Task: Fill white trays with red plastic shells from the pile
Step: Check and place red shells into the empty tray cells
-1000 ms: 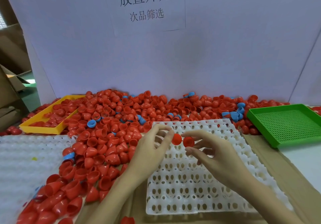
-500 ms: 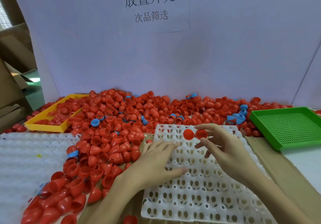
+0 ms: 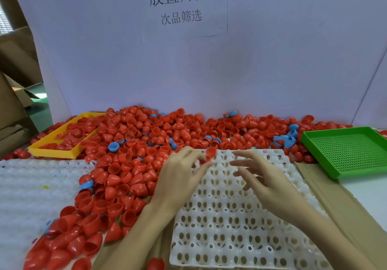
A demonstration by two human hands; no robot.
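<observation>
A white tray with rows of holes lies in front of me on brown cardboard. A big pile of red plastic shells spreads along its left and far sides. My left hand is at the tray's far left corner and pinches a red shell between thumb and fingers; the view there is blurred. Just past those fingertips a second red shell shows at the tray's edge. My right hand hovers over the tray with its fingers spread and holds nothing.
A second white tray lies at the left. A yellow tray holding red shells is at the back left, a green perforated tray at the right. Several blue shells are mixed into the pile. A white board stands behind.
My right hand, which held two red shells over the tray's far edge, is now without them and spread. My left hand has left the tray surface and moved up to the far left corner.
</observation>
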